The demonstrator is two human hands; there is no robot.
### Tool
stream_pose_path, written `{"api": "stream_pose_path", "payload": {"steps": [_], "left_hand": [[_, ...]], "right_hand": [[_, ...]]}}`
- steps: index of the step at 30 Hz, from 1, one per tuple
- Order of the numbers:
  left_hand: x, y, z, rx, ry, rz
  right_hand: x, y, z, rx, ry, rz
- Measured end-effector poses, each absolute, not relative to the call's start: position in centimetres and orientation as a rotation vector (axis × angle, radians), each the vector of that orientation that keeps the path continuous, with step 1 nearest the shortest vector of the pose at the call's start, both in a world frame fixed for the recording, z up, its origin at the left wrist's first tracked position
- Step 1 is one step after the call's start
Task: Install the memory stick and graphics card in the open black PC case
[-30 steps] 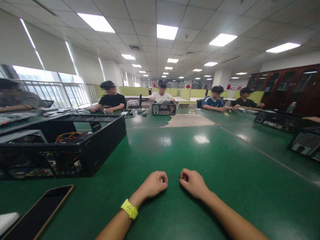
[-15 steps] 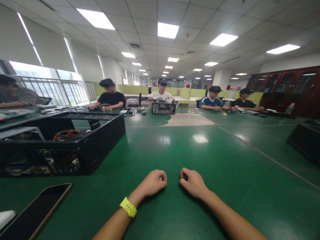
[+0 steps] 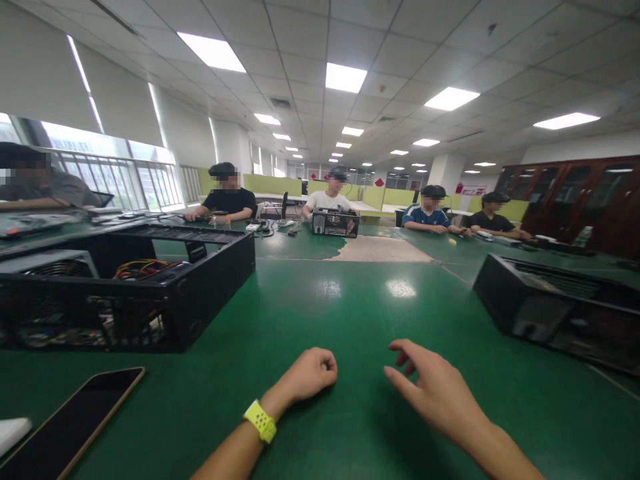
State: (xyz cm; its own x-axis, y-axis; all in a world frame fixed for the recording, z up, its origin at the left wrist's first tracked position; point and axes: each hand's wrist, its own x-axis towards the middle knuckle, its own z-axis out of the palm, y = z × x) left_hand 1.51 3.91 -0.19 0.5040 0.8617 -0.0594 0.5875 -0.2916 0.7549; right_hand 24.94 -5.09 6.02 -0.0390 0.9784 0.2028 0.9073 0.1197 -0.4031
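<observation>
My left hand (image 3: 311, 373) rests on the green tabletop (image 3: 320, 307) with its fingers curled in and nothing visible in them. A bright yellow watch strap (image 3: 261, 423) circles that wrist. Raised a little above the table, my right hand (image 3: 431, 380) is open, thumb and fingers apart, holding nothing. To the left lies an open black computer case (image 3: 215, 293), its fan and red and yellow cables showing. Another black computer case (image 3: 560, 310) sits on the right, beyond my right hand. A dark-screened phone (image 3: 75, 420) lies at the lower left.
Part of a white object (image 3: 14, 435) shows beside the phone. Across the table, a person in a white shirt (image 3: 327, 201) is at a smaller computer case (image 3: 336, 224). Several other people sit along the far side. A pale bare patch (image 3: 383, 248) marks the tabletop.
My right hand has lifted off the table, moved right and opened from a curl. My left hand stays curled in place. The computer case on the right has swung inward, more of it showing.
</observation>
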Motion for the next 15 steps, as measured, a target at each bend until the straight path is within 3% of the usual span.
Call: {"api": "stream_pose_path", "payload": {"steps": [9,11,15], "left_hand": [[1.3,3.7,-0.1,1.990,1.196,0.448],[1.3,3.6,0.0,1.985,1.187,0.455],[1.2,3.5,-0.1,1.944,1.188,0.491]], "right_hand": [[37.2,2.5,10.9,-2.052,-1.747,-0.812],[40.1,4.1,10.8,-2.219,-1.636,-0.847],[44.0,5.5,10.1,-2.404,-1.575,-0.528]]}}
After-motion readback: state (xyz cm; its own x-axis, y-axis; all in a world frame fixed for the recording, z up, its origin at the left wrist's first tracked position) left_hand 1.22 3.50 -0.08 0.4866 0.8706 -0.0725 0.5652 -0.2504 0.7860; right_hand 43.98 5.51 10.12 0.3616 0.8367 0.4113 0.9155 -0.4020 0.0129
